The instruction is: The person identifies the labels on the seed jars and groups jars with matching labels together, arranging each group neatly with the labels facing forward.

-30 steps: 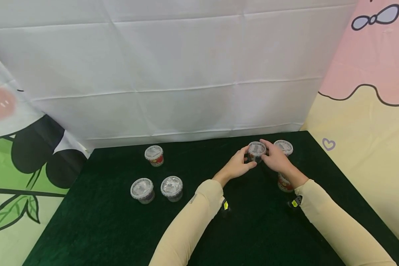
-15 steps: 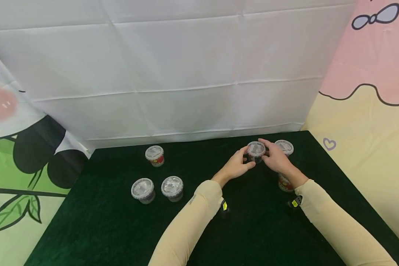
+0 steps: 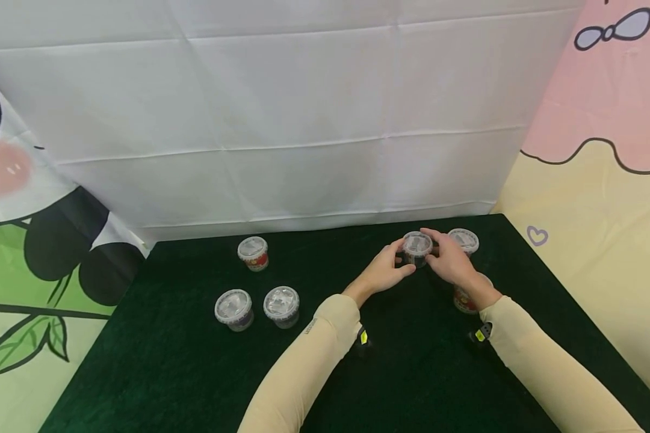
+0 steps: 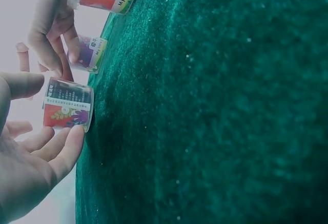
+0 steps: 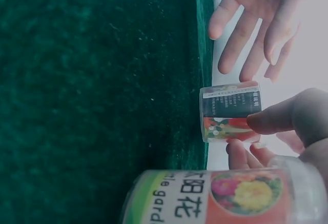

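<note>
Both hands are around a small lidded plastic tub at the back right of the table. My left hand holds its left side, with fingertips against the wall in the left wrist view and the thumb by the lid. From the other side my right hand grips it between thumb and fingers. In the right wrist view the tub shows a dark panel of small print and a flowered red band. Its base is close to the green cloth.
A second tub stands just right of my right hand, and a red-labelled one is partly hidden under my right wrist. At left stand three more: one at the back and two nearer. A white cloth wall rises behind the table.
Both hands keep their places around the tub, which has shifted only very slightly. The other tubs stay where they were.
</note>
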A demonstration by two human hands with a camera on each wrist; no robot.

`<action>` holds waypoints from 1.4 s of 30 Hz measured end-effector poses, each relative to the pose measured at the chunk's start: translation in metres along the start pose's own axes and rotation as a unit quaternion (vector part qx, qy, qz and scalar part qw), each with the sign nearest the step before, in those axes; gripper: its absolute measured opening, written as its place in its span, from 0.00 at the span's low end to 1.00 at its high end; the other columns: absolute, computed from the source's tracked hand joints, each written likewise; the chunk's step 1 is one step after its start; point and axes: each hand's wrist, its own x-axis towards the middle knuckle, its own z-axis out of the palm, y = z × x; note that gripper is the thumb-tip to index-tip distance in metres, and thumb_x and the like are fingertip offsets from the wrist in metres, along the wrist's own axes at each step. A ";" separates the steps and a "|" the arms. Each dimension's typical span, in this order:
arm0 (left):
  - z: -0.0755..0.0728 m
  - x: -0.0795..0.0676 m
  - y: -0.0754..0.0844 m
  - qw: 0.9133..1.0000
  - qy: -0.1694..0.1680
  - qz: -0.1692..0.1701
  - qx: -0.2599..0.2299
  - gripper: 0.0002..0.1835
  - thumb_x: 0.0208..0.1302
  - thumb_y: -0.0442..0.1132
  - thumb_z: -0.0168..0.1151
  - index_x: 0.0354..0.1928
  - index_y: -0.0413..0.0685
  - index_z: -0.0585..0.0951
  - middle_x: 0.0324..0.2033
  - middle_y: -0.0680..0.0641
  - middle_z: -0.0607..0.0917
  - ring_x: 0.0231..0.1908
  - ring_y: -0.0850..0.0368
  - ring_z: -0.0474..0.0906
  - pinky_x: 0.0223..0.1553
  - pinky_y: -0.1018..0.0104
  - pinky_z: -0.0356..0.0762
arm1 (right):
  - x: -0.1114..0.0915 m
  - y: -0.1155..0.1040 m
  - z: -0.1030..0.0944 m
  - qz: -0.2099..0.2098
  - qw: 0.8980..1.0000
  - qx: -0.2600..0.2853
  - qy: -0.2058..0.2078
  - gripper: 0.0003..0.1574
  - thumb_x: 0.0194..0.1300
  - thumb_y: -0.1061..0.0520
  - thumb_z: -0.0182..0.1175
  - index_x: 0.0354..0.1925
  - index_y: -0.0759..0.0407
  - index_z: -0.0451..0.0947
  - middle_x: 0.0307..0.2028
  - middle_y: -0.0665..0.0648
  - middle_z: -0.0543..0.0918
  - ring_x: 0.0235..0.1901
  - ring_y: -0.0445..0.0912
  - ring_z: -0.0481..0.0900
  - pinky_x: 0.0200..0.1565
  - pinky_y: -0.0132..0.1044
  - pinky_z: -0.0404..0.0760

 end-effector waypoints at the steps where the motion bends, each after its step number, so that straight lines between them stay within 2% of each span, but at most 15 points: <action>1: 0.000 0.000 0.000 1.000 0.000 0.002 -0.001 0.38 0.75 0.40 0.60 0.79 0.46 0.55 0.71 0.42 0.67 0.65 0.49 0.71 0.63 0.63 0.72 | 0.000 0.000 0.001 0.002 1.000 -0.001 0.004 0.38 0.69 0.72 0.56 0.74 0.68 0.59 0.67 0.74 0.67 0.57 0.69 0.76 0.53 0.59 0.80; 10: -0.003 -0.007 -0.002 1.000 0.009 0.008 0.003 0.37 0.74 0.41 0.61 0.79 0.48 0.56 0.70 0.43 0.68 0.64 0.48 0.73 0.61 0.61 0.74 | -0.003 0.002 0.006 -0.006 0.999 -0.013 0.031 0.37 0.68 0.70 0.57 0.73 0.66 0.62 0.65 0.73 0.69 0.55 0.68 0.78 0.52 0.59 0.81; 17: -0.006 -0.012 0.001 0.998 0.028 0.049 -0.007 0.37 0.74 0.37 0.61 0.79 0.46 0.56 0.68 0.41 0.68 0.62 0.48 0.74 0.61 0.54 0.75 | -0.005 0.004 0.007 -0.051 0.997 -0.020 0.061 0.36 0.67 0.71 0.58 0.72 0.67 0.64 0.62 0.73 0.71 0.51 0.67 0.80 0.51 0.59 0.81; 20: -0.008 -0.015 0.005 0.997 0.048 0.064 0.010 0.36 0.74 0.37 0.60 0.78 0.44 0.55 0.65 0.41 0.68 0.61 0.49 0.74 0.58 0.60 0.78 | -0.006 -0.001 0.004 -0.072 0.995 -0.009 0.066 0.36 0.67 0.72 0.57 0.72 0.67 0.64 0.61 0.73 0.71 0.50 0.67 0.80 0.49 0.59 0.81; 24: -0.016 -0.021 0.010 0.991 0.095 0.087 0.035 0.33 0.75 0.36 0.57 0.77 0.40 0.57 0.62 0.41 0.69 0.57 0.52 0.75 0.50 0.69 0.78 | -0.006 -0.012 -0.001 -0.087 0.994 0.034 0.053 0.36 0.70 0.70 0.57 0.73 0.66 0.62 0.64 0.72 0.70 0.50 0.65 0.81 0.46 0.53 0.84; 28: -0.029 -0.030 0.012 0.986 0.128 0.104 0.036 0.29 0.77 0.36 0.55 0.75 0.39 0.61 0.57 0.42 0.70 0.52 0.53 0.74 0.47 0.70 0.77 | -0.004 -0.023 -0.004 -0.067 0.989 0.130 0.008 0.36 0.73 0.67 0.56 0.76 0.62 0.59 0.68 0.70 0.68 0.53 0.63 0.81 0.46 0.39 0.85; 29: -0.033 -0.032 0.012 0.985 0.130 0.104 0.032 0.28 0.77 0.36 0.54 0.74 0.40 0.62 0.56 0.42 0.71 0.50 0.54 0.74 0.46 0.69 0.77 | -0.004 -0.026 -0.005 -0.057 0.985 0.162 -0.006 0.37 0.74 0.65 0.56 0.76 0.61 0.58 0.68 0.70 0.68 0.53 0.61 0.81 0.47 0.38 0.84; 31: -0.040 -0.038 0.013 0.985 0.132 0.106 0.022 0.25 0.78 0.37 0.54 0.73 0.41 0.65 0.54 0.44 0.71 0.47 0.55 0.73 0.44 0.68 0.76 | -0.004 -0.030 -0.006 -0.034 0.971 0.235 -0.035 0.38 0.75 0.64 0.56 0.77 0.59 0.57 0.68 0.69 0.67 0.55 0.58 0.81 0.50 0.38 0.84; 35: -0.055 -0.053 0.015 0.987 0.119 0.109 -0.002 0.24 0.78 0.40 0.55 0.70 0.44 0.67 0.53 0.45 0.72 0.45 0.56 0.74 0.41 0.67 0.76 | -0.007 -0.039 -0.004 0.003 0.930 0.355 -0.090 0.39 0.76 0.62 0.55 0.79 0.56 0.54 0.68 0.67 0.65 0.56 0.53 0.77 0.55 0.47 0.81; 37: -0.063 -0.062 0.016 0.987 0.112 0.111 -0.017 0.24 0.77 0.40 0.56 0.69 0.44 0.67 0.52 0.44 0.72 0.45 0.55 0.74 0.40 0.66 0.77 | -0.008 -0.045 -0.001 0.007 0.914 0.391 -0.110 0.39 0.76 0.61 0.55 0.79 0.55 0.53 0.67 0.66 0.65 0.57 0.53 0.76 0.57 0.49 0.80; 42: -0.084 -0.085 0.016 0.987 0.105 0.108 -0.053 0.23 0.77 0.41 0.56 0.69 0.45 0.66 0.53 0.44 0.73 0.47 0.52 0.77 0.42 0.62 0.79 | -0.011 -0.066 0.007 -0.002 0.887 0.439 -0.139 0.37 0.77 0.58 0.54 0.78 0.54 0.54 0.65 0.63 0.66 0.60 0.54 0.72 0.59 0.46 0.78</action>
